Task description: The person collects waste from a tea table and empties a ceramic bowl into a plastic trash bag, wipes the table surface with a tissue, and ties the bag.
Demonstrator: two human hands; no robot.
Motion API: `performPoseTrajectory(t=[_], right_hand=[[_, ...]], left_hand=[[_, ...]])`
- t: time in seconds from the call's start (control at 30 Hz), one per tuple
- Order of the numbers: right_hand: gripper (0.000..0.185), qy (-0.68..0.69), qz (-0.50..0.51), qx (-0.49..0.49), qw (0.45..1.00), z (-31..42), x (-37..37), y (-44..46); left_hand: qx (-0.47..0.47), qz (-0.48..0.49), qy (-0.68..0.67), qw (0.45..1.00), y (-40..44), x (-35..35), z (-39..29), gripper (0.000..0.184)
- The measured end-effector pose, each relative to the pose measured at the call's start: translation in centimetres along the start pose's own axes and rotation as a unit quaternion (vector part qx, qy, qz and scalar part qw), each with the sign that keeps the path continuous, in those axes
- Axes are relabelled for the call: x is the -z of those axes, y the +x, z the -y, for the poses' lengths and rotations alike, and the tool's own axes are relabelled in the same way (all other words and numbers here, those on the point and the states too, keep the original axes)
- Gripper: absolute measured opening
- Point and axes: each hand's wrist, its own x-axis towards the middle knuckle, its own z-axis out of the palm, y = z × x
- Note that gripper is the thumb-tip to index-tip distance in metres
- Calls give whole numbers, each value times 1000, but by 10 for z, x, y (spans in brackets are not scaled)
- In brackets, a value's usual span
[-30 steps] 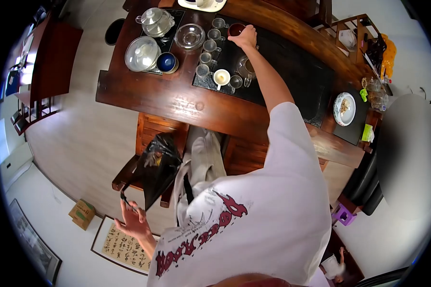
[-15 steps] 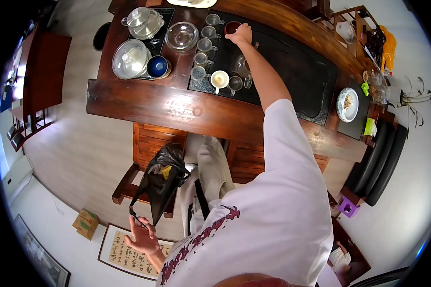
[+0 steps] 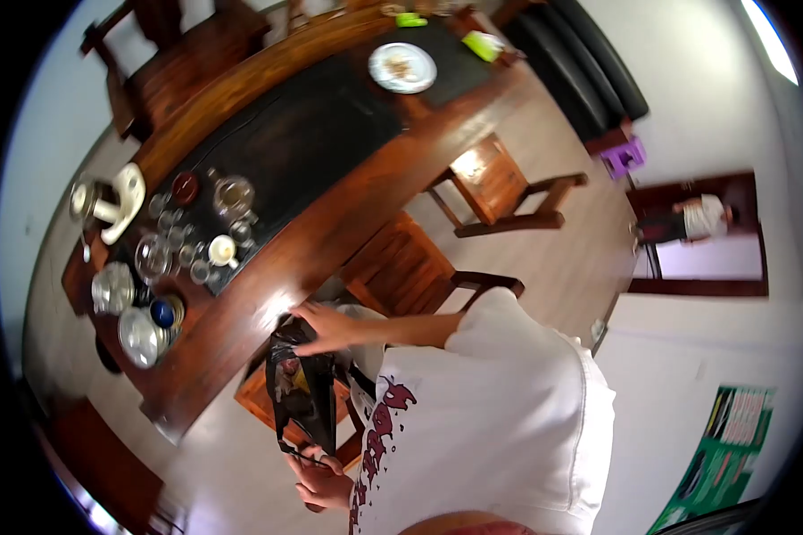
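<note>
Grip: left hand (image 3: pixel 321 483), black bag (image 3: pixel 314 410) | right hand (image 3: pixel 330 329) at top (contents (image 3: pixel 292 376) blurred)

The right hand (image 3: pixel 328 328) is blurred, and whether its fingertips touch the black bag (image 3: pixel 316 415) cannot be told. Folds and shadow hide most of the bag's contents (image 3: pixel 293 373). The scraps (image 3: pixel 401 65) on the plate (image 3: pixel 427 71) are too small to identify, as is the green poster's (image 3: pixel 718 450) print. The top edge crops the far chair (image 3: pixel 192 58).
</note>
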Motion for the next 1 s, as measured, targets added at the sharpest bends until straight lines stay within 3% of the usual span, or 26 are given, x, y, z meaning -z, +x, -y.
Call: performPoseTrajectory(t=[0.03,0.07,0.1,0.13,0.2,0.23,0.27,0.37,0.4,0.47,0.53,0.6,0.67,0.77,0.93,1.0], right_hand=[[106,18,35,-98,994,-2,2,-38],[113,9,63,-120,991,-22,-9,-63],[107,39,52,-80,995,-31,-13,-92],[88,1,41,-54,998,-58,-28,-106],[43,47,-72,15,996,-91,-54,-129],[27,76,-126,44,988,-88,-56,-138],[19,54,-150,1,987,-88,-61,-146],[46,151,-226,-23,962,-82,-68,-165],[58,172,-264,-46,948,-73,-67,-174],[68,163,-316,-91,930,-49,-57,-199],[75,119,-366,-83,919,-34,-58,-221],[58,111,-342,-38,932,-22,-48,-249],[42,121,-385,-35,914,-3,-38,-277],[29,181,-434,42,882,19,-19,-324],[27,223,-483,95,842,30,24,-413],[31,242,-477,68,842,31,42,-452]], left_hand=[[20,16,0,1000,-6,-1,-3,81],[44,44,1,998,-7,-1,-4,81],[65,62,69,994,-1,24,8,80],[72,92,102,988,11,28,16,79],[70,156,130,977,21,19,23,75],[63,179,121,974,13,5,14,74],[50,193,110,974,0,-2,5,73],[-17,172,54,983,-55,-40,-21,71],[5,297,68,952,-28,-19,-22,72],[68,390,15,918,-14,-17,-26,74],[-18,238,113,964,-88,-65,-32,75],[30,402,52,914,-62,-55,-35,77],[33,430,45,901,-98,-75,-50,76],[8,474,46,879,-132,-92,-68,76],[17,568,66,820,-179,-126,-89,78],[14,588,61,806,-202,-147,-89,80]])
